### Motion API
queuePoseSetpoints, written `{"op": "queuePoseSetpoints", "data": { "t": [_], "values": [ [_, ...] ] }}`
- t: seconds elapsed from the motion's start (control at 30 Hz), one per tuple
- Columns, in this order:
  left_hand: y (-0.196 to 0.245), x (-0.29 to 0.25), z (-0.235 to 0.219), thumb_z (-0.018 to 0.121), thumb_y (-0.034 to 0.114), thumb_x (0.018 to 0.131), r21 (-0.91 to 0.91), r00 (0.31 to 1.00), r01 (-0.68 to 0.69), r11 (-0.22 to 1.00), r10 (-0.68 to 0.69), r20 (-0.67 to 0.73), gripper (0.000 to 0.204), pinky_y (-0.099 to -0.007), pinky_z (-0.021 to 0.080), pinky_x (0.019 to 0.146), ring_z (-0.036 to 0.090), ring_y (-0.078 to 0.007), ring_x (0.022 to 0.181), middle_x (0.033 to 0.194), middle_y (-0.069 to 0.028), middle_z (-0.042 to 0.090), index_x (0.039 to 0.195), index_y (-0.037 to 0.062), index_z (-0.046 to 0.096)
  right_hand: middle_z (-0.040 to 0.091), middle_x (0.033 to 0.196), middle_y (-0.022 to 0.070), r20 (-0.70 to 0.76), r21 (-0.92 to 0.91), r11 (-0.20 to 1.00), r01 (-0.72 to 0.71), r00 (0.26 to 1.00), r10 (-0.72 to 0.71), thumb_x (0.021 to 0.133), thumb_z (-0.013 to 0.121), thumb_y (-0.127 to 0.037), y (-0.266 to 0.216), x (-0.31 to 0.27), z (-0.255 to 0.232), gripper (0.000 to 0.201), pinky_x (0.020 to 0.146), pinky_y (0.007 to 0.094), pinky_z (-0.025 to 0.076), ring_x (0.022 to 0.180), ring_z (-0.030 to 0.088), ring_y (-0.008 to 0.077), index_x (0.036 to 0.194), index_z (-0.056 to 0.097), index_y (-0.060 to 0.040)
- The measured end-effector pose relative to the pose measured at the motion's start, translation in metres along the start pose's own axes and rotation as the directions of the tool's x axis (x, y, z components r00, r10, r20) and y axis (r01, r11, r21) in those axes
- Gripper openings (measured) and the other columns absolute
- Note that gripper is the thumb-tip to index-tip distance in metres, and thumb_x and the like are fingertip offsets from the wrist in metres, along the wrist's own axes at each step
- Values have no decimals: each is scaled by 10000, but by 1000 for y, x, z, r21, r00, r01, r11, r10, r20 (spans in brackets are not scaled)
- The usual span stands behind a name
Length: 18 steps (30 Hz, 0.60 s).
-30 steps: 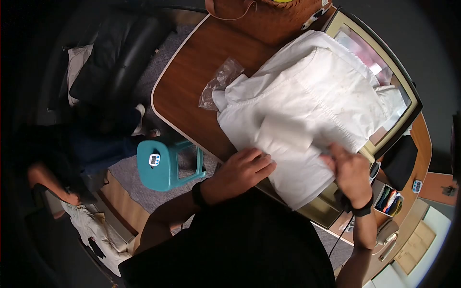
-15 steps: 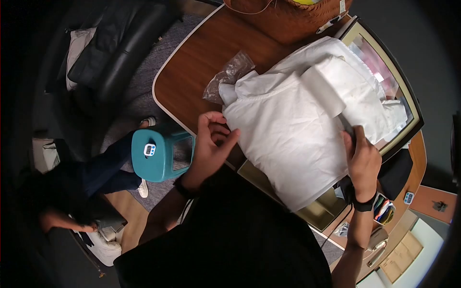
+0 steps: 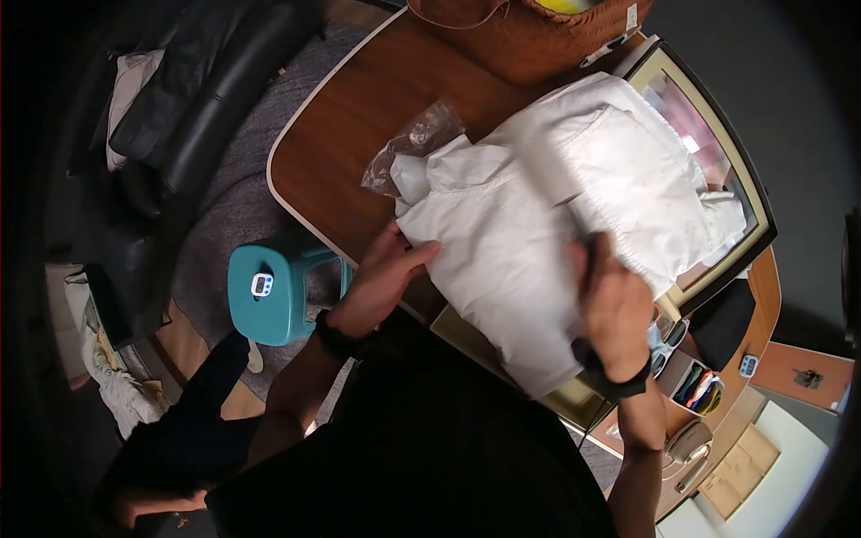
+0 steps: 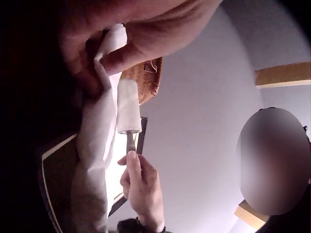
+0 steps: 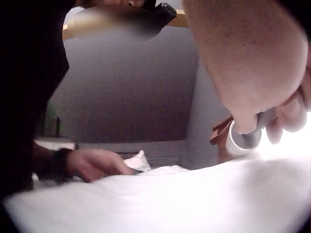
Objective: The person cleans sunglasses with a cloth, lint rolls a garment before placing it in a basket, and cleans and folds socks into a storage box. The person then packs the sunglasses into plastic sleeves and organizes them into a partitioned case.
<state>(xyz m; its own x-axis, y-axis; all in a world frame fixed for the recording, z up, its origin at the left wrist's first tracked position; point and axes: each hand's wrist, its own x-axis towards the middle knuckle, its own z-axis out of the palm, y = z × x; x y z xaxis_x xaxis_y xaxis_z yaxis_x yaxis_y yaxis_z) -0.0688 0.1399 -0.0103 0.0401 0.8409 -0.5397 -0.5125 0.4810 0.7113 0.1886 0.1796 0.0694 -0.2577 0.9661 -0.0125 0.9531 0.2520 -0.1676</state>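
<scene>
On your far left is a black sofa point(image 3: 202, 117), then a teal stool point(image 3: 256, 318) with a small white timer point(image 3: 261, 285) on its seat. At the worktop point(image 3: 350, 117), your left hand point(image 3: 370, 282) is closed in a pinch, holding the near left edge of the white garment point(image 3: 502, 255) between thumb and fingers. A clear plastic bag point(image 3: 421, 130) lies beside that end of the garment, which spreads across the worktop to the right. A brown basket point(image 3: 529, 45) stands beyond it. Over the garment's middle is a white roller point(image 3: 543, 161), blurred; you cannot tell whether it presses the cloth. Your right hand point(image 3: 614, 309) is curled round its grey handle point(image 4: 130, 141). Farther right, the garment overlaps a dark-edged cream frame point(image 3: 731, 151), near a black cloth point(image 3: 722, 323).
</scene>
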Motion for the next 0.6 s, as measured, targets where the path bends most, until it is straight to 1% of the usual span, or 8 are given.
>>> {"op": "queuePoseSetpoints", "data": {
  "t": [0.07, 0.1, 0.17, 0.3, 0.33, 0.43, 0.5, 0.6],
  "values": [
    [4, -1, 0, 644, 37, 904, 17, 997, 3, 1000, -4, 74, 522, -348, 459, 1003, 579, -158, 1123, 1263, -64, 578, 1374, 61, 418, 590, 584, 189, 143, 155, 966, 208, 962, -231, 949, 595, -327, -7, -15, 14, 283, 514, 448, 484, 530, 609, 377, 1051, 609, -64],
    [1, 0, -1, 644, 37, 904, 16, 997, 0, 1000, -1, 71, 522, -348, 459, 1003, 579, -158, 1123, 1263, -64, 578, 1374, 61, 418, 602, 604, 191, 230, 141, 972, 187, 949, -216, 948, 594, -339, -12, -19, 15, 283, 523, 450, 488, 558, 618, 382, 1044, 615, -73],
    [-11, 2, -5, 654, 26, 898, 19, 995, -92, 996, 91, 51, 563, -323, 473, 977, 572, -143, 1122, 1246, -58, 577, 1398, 58, 396, 609, 614, 191, 55, 134, 982, 133, 988, -141, 947, 597, -337, -3, -13, 12, 268, 521, 453, 482, 578, 624, 389, 1004, 613, -75],
    [-6, 0, -4, 642, 16, 905, 193, 974, -227, 955, 218, 66, 566, -296, 485, 944, 567, -123, 1112, 1220, -58, 581, 1409, 43, 385, 613, 629, 187, -71, -38, 968, -247, 967, 244, 941, 616, -296, -6, 8, -10, 228, 523, 457, 471, 596, 625, 392, 956, 609, -68],
    [-7, 1, -5, 634, 16, 911, 243, 961, -277, 930, 264, 84, 552, -287, 487, 935, 568, -117, 1103, 1209, -61, 584, 1405, 32, 387, 613, 629, 187, -73, -39, 969, -245, 968, 242, 941, 616, -296, -8, 6, -12, 228, 523, 457, 471, 596, 625, 392, 956, 609, -68],
    [-7, 2, -5, 620, 14, 919, 311, 948, -316, 896, 291, 125, 537, -276, 488, 924, 570, -111, 1090, 1200, -66, 586, 1403, 18, 386, 594, 563, 136, -54, 172, 957, 233, 972, -227, 922, 644, -309, -16, -3, -13, 256, 464, 406, 473, 513, 621, 323, 904, 577, -63],
    [-5, 2, -2, 615, 12, 921, 338, 952, -302, 891, 269, 144, 536, -275, 487, 923, 571, -110, 1086, 1202, -68, 586, 1405, 13, 383, 605, 588, 134, -9, 143, 954, 264, 964, -265, 922, 643, -308, -24, -4, 0, 253, 462, 408, 469, 516, 621, 324, 910, 573, -65],
    [-1, 0, 1, 608, 6, 921, 325, 937, -348, 879, 311, 162, 528, -275, 489, 919, 569, -110, 1090, 1204, -76, 586, 1401, 10, 387, 604, 587, 136, -38, 17, 999, 35, 999, -34, 940, 617, -312, -19, 2, 9, 260, 449, 415, 467, 508, 618, 325, 920, 574, -57]
  ]
}}
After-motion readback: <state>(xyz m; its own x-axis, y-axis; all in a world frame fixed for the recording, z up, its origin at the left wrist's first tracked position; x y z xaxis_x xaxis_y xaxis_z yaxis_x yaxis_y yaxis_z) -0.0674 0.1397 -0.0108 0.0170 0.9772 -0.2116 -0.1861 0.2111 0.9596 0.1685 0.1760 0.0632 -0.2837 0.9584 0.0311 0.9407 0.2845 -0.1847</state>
